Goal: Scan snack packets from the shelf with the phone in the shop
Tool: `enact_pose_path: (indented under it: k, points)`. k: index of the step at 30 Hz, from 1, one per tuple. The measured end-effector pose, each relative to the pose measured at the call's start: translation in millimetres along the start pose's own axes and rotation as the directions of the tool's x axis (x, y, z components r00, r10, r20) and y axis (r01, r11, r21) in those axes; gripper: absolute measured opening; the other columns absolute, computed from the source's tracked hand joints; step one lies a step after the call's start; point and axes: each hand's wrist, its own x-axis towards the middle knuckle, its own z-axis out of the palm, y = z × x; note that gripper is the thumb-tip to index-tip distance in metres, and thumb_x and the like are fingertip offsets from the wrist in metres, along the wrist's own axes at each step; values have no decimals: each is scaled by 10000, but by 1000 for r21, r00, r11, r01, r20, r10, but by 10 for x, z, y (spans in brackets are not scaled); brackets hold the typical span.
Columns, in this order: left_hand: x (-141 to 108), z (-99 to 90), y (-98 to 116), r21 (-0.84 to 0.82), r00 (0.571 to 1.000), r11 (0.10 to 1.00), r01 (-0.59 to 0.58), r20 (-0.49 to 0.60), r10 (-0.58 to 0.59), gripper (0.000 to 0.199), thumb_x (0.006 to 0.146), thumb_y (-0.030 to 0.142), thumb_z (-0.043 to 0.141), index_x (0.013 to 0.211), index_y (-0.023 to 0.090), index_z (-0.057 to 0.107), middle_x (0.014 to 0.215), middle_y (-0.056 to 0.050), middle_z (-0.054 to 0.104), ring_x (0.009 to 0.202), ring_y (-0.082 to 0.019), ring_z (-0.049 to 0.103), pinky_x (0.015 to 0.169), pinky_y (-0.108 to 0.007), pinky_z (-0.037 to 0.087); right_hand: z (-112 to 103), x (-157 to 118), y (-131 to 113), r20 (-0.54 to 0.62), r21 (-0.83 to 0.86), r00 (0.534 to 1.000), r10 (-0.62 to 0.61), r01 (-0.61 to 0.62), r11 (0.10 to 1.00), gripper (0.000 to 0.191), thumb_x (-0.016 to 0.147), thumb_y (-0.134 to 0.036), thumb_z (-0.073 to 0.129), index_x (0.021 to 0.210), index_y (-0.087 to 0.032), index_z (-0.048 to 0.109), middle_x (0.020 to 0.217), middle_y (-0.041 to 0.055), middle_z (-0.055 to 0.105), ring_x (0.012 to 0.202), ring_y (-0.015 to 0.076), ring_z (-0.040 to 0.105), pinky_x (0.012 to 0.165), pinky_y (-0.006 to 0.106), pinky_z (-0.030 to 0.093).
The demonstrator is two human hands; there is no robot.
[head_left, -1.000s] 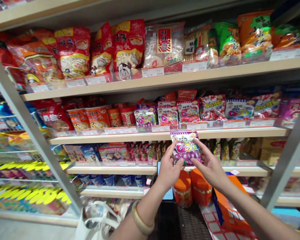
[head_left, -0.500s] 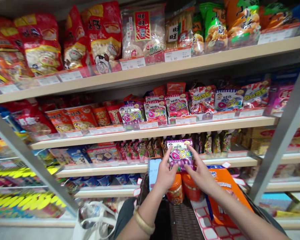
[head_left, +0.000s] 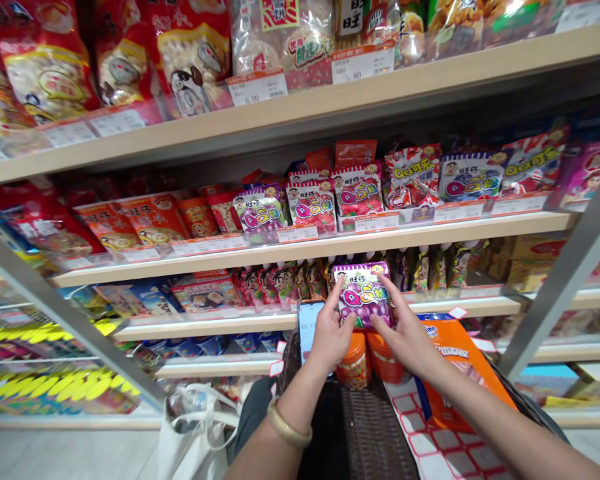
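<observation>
Between my two hands is a purple and white bag of gummy candy [head_left: 364, 300] with grapes pictured on it, its front toward me. My left hand [head_left: 331, 333] grips its left edge, thumb on the front. On the opposite edge, my right hand [head_left: 405, 330] pinches it the same way. Below the bag, two orange-lidded jars [head_left: 354, 370] stand in a dark woven basket [head_left: 367, 433]. A phone [head_left: 310, 327] with a lit screen leans at the basket's far left. To the right of the jars lies a large orange packet [head_left: 467, 373].
Shelves of packaged snacks rise in front, with more gummy bags [head_left: 359, 193] on the middle shelf [head_left: 300, 248]. Wooden shelf edges and a slanting grey post [head_left: 570, 267] stand close by. A white cloth bag [head_left: 195, 427] rests at lower left.
The view has tilted down and come slightly nearer the shelves, which sit larger in the picture. Both hands still hold the gummy candy bag over the basket.
</observation>
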Motion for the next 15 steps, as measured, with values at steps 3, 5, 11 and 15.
enact_pose_path:
  k: [3,5,11,15]
  points:
    - [6,-4,-4,-8,1000,1000,-9,8,9,771,783,207,695,1492,228,392,1586,-72,373,1393,-260,461,1167,-358,385,-3,3,1,-8,-29,1000,2,-3,1000,738,895,-287,567,1549,-294,225,1597,83,332,1412,258,419,1175,475,347]
    - [8,-8,-17,-15,1000,1000,-15,14,15,776,787,210,697,1497,214,383,1580,-89,383,1391,-275,461,1176,-387,373,-5,2,20,-18,-44,1000,-4,3,999,757,893,-296,577,1553,-281,206,1599,100,322,1416,270,409,1176,491,337]
    - [10,-26,-74,-12,999,999,-42,24,42,782,799,210,696,1507,197,363,1583,-104,374,1434,-298,393,1209,-434,307,-5,-7,109,-23,18,999,33,-32,999,858,877,-347,618,1568,-244,119,1475,164,491,1281,301,560,1066,511,468]
    - [1,-40,-93,2,997,997,-77,30,77,749,818,213,666,1506,215,367,1593,-87,359,1439,-288,386,1215,-420,297,-10,7,145,-9,11,1000,13,-13,1000,795,873,-353,627,1543,-251,212,1395,149,574,1212,293,611,1037,505,491]
